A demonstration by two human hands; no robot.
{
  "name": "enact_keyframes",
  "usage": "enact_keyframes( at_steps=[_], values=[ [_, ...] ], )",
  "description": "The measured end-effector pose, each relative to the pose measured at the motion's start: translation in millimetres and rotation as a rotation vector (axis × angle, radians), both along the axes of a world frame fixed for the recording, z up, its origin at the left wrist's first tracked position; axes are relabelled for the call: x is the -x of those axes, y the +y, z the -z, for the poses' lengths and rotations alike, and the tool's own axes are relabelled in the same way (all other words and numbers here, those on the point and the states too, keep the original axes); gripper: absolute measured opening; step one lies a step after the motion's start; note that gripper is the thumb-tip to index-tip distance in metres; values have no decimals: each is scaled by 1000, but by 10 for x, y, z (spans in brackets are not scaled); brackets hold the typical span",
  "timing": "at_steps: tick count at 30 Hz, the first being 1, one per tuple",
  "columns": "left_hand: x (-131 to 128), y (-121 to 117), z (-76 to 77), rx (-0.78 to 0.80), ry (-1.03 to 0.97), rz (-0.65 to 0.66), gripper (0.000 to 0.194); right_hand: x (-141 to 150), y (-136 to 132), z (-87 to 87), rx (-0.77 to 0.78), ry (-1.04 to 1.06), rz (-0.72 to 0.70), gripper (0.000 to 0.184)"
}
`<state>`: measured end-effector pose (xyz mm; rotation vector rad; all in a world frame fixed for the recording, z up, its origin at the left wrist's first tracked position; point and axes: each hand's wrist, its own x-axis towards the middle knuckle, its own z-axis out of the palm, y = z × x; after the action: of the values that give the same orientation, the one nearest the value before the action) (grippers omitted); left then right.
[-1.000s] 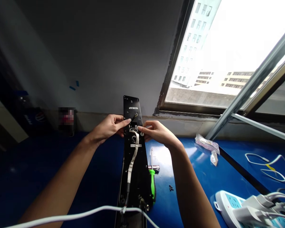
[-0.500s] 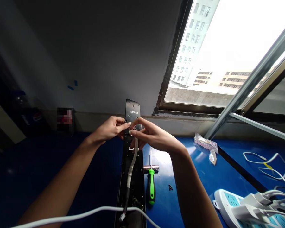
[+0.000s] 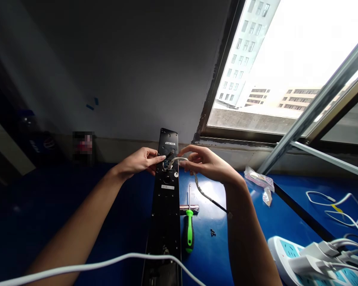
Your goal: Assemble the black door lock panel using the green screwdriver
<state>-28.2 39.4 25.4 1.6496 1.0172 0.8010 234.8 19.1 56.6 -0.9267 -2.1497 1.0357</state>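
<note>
A long black metal lock plate (image 3: pixel 166 206) stands lengthwise on the blue table, its far end raised, with labels and a small circuit board showing in an opening near the top. My left hand (image 3: pixel 139 161) grips the plate's left edge, index finger lying across its face. My right hand (image 3: pixel 205 163) pinches a white flat cable (image 3: pixel 179 159) that arcs out of the opening. Past my fingers, the cable's dark lower part (image 3: pixel 210 196) trails down to the right above the table.
Beside the plate lie a green-handled screwdriver (image 3: pixel 189 232), a metal T-handle tool (image 3: pixel 188 208) and small dark screws (image 3: pixel 213 232). A plastic packet (image 3: pixel 258 178), a white power strip (image 3: pixel 286 254) with plugs, and white cables sit to the right. A white cable (image 3: pixel 107 260) crosses the foreground.
The white cable no longer lies along the plate. My right hand has moved right and drawn it out sideways, leaving the plate's lower face bare. The left hand stays at the plate's edge.
</note>
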Motion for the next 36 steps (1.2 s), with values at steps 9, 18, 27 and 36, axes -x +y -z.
enact_keyframes(
  at_steps=[9,18,27,36],
  values=[
    [56,114,162,73,-1,86,41,-17,31,69,-59,-152,-72,40],
    [128,138,200,206,36,262,68,71,58,117,-119,-238,-31,28],
    [138,133,226,246,60,305,67,176,73,177,-102,-189,-6,22],
    [162,135,237,267,25,283,81,266,68,182,-93,-241,-6,26]
  ],
)
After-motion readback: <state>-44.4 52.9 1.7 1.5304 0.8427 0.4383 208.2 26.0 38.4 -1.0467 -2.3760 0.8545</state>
